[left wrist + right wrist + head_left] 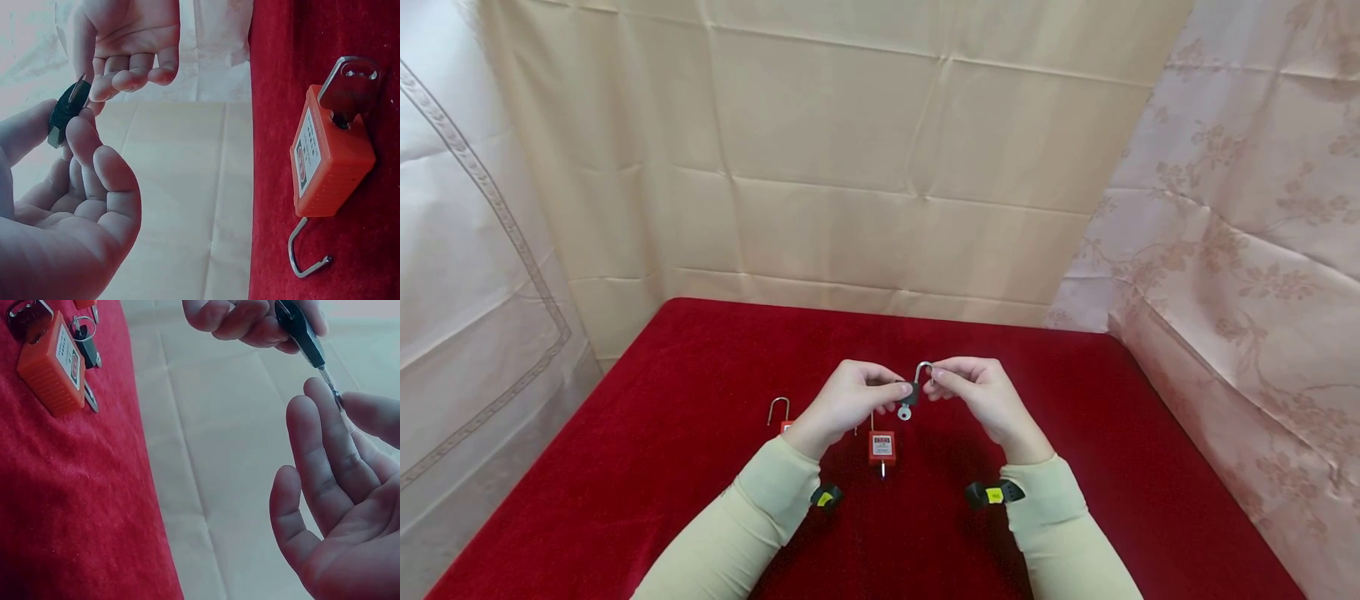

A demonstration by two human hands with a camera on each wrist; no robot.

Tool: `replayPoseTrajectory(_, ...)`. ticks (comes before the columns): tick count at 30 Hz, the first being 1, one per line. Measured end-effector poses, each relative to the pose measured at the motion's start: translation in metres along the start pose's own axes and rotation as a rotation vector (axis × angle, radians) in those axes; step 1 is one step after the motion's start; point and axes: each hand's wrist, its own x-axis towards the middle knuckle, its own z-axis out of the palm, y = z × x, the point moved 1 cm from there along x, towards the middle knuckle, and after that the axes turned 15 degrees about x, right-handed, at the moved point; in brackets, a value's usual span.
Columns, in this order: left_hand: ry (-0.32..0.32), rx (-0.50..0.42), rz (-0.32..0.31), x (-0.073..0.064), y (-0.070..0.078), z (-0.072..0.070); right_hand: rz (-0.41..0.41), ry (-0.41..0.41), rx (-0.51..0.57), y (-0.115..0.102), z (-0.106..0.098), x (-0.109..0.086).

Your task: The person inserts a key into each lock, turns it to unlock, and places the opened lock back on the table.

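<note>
Above the table, both hands hold a small black padlock (912,393) with its silver shackle (922,367) raised. My left hand (847,400) pinches the dark body between thumb and fingers. A silver key (905,412) sticks out of its bottom. Thumb and fingertips of my right hand (983,392) pinch the free end of the shackle; its other fingers are spread in the right wrist view. Below lies a red padlock (882,448) with a key (350,87) in it and its shackle (306,272) swung open.
A second red padlock (787,426), its shackle (778,403) up, lies to the left, partly behind the left forearm. Near the first red padlock is a black piece with a metal ring (86,349). Red cloth (700,467) covers the table; curtains (880,167) hang behind it.
</note>
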Motion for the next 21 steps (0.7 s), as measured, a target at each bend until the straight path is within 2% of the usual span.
replayPoseTrajectory(9, 0.007, -0.019, 0.033, -0.001, 0.002, -0.001, -0.010, 0.019, -0.011, -0.001, -0.001, 0.000)
replayPoseTrajectory(16, 0.030, -0.043, 0.053, 0.000, 0.000, -0.008, -0.016, 0.052, -0.006, -0.004, -0.001, 0.001)
replayPoseTrajectory(21, 0.030, -0.046, 0.029, 0.000, 0.001, -0.015, -0.003, 0.058, 0.011, -0.007, 0.001, 0.002)
